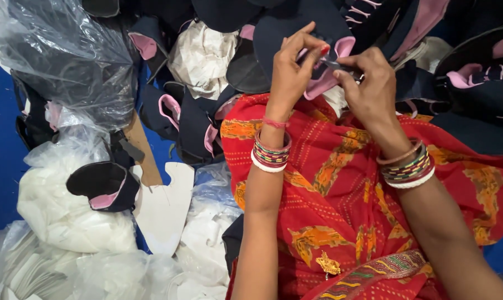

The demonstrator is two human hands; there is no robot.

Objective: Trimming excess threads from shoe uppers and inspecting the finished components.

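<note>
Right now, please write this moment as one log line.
left hand: pinches pink-lined dark shoe upper | right hand: holds small metal tool | red cloth below

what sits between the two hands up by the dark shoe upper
In the head view, the pink lining edge of the dark shoe upper and a small metal tool lie between left hand and right hand.

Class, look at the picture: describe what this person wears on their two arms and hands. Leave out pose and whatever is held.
Both arms are bare, without sleeves. The left hand has red-painted nails, a thin red thread at the wrist and a stack of bangles, multicoloured with a white one at the bottom. The right hand has a similar bangle stack in gold, mixed colours, red and white.
</note>
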